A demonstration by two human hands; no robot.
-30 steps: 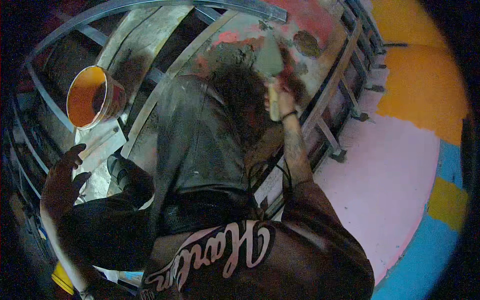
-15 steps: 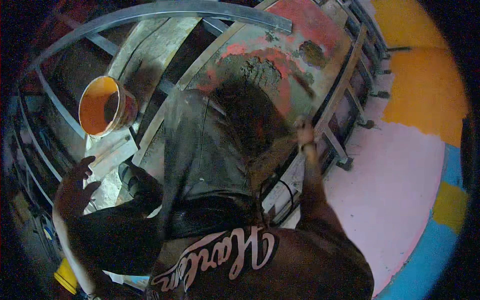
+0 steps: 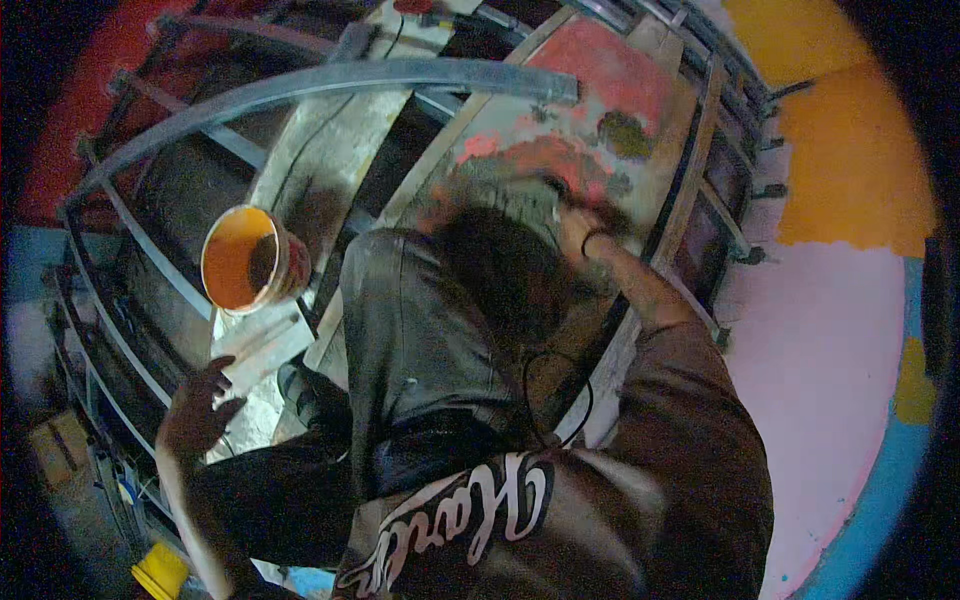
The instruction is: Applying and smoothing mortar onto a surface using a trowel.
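My right hand is closed around a dark, long-edged tool, blurred by motion, over a wet grey mortar patch on the panel. Its exact kind cannot be made out. Smeared grey and red areas surround it on the long panel. On the left, my left hand has its fingers apart and slightly curled, holding nothing visible. Close to its fingertips lies a pale flat board; whether they touch it is unclear. Just beyond stands a bucket with an orange inside.
A curved metal bar arches across the far side. Metal framing runs along the panel's right edge, beside a pink, orange and blue painted surface. A black cable loop lies near my right arm. A yellow container sits lower left.
My right hand has moved left and farther forward across the panel with the tool. The whole view has shifted, so the bucket and my left hand appear lower and farther right.
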